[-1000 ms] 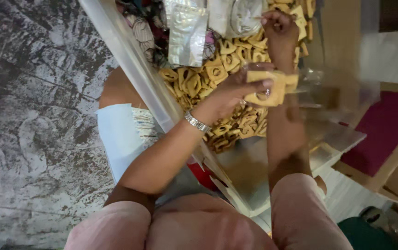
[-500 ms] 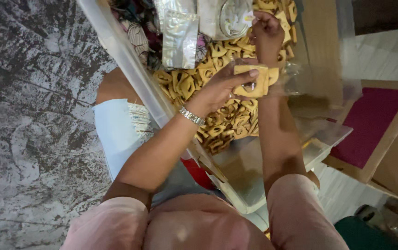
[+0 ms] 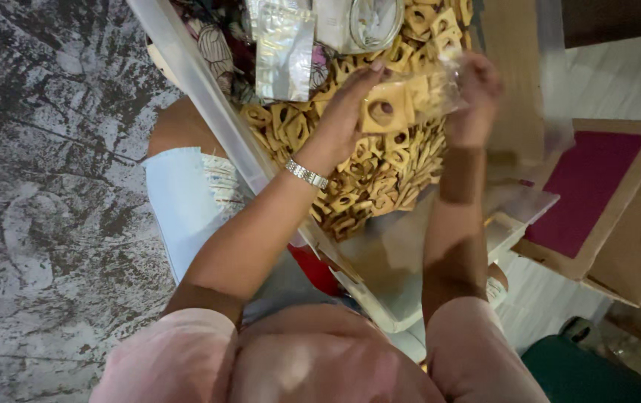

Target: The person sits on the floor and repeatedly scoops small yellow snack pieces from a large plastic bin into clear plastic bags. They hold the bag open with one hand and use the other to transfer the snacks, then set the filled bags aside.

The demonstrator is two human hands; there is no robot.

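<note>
My left hand grips a square tan wooden piece with a round hole, held over a clear plastic bin. My right hand pinches a clear plastic bag that wraps around the far side of that piece. Below both hands lies a heap of several tan wooden cut-out pieces inside the bin. A silver bracelet sits on my left wrist.
Shiny foil packets and a clear bag lie at the bin's far end. A cardboard box with a dark red panel stands at the right. Grey mottled floor spreads to the left. Someone's light blue garment shows beside the bin.
Both hands have stayed over the heap; the left hand still holds the wooden piece, now pushed further against the clear bag held by the right hand.
</note>
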